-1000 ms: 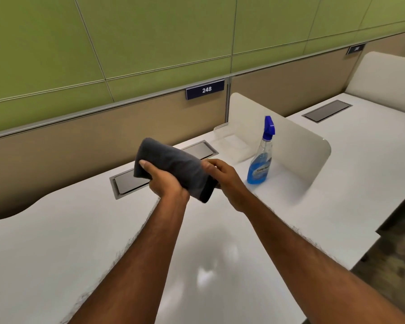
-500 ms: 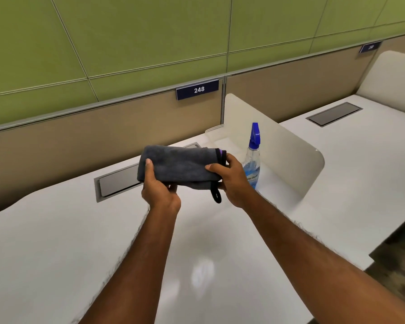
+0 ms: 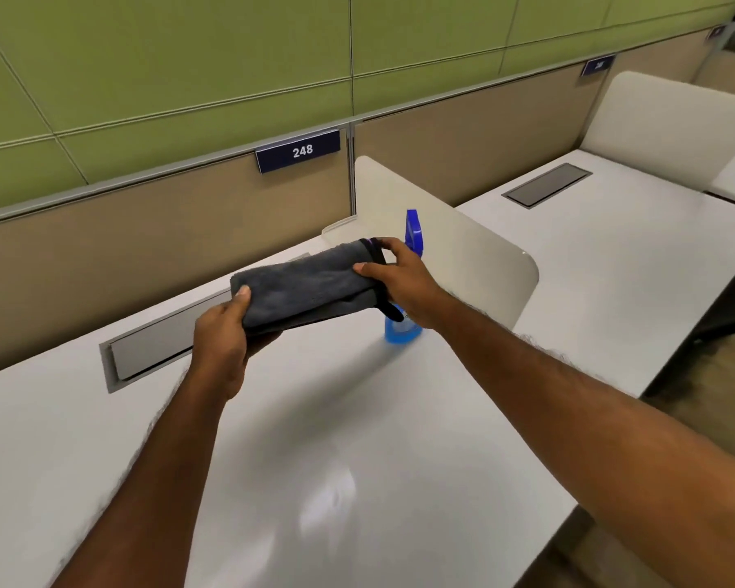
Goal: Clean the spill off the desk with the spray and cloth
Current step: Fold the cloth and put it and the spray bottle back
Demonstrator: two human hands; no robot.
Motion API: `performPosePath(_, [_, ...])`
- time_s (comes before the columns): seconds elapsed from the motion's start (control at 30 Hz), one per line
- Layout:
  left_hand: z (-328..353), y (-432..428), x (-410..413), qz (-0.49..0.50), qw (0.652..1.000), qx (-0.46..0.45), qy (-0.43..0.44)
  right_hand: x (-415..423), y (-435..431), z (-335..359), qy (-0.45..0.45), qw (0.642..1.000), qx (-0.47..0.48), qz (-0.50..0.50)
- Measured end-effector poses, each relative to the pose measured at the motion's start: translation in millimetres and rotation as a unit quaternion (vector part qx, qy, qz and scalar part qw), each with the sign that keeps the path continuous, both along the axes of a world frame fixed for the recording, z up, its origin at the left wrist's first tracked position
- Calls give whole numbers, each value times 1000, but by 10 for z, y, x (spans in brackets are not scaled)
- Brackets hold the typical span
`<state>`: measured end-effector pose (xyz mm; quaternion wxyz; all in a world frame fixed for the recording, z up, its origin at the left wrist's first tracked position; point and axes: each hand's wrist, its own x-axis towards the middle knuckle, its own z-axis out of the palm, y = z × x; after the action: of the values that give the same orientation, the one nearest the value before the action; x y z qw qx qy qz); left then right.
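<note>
Both hands around folded grey cloth.

Pretty clearly an open-plan office or study hall with numbered seats. There's a long white desk split into stations by low rounded cream dividers, and each spot has a flush grey cable hatch set into the top. A navy number plate reading 248 sits on the tan partition panel behind, with green wall panels above. The next station has its own plate, too blurry to read.
</note>
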<state>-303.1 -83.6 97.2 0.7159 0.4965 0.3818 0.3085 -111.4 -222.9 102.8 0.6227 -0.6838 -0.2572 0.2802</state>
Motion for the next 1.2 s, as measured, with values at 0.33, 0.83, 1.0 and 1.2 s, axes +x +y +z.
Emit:
performPosePath(0.33, [616,76,937,37,992,118,18,1031,232,681,-20,998,29,53])
performPosePath(0.83, [414,633,2562,32,966,162,201,2463,791,534,-37,994,-94,37])
performPosePath(1.0, [-51,751,2784,27,951,151,269,2674,940,90,-150,975,-163,13])
performPosePath(1.2, [-592,919,2858,14,935,150,321,2707,1144,-288,-316,915,-250,27])
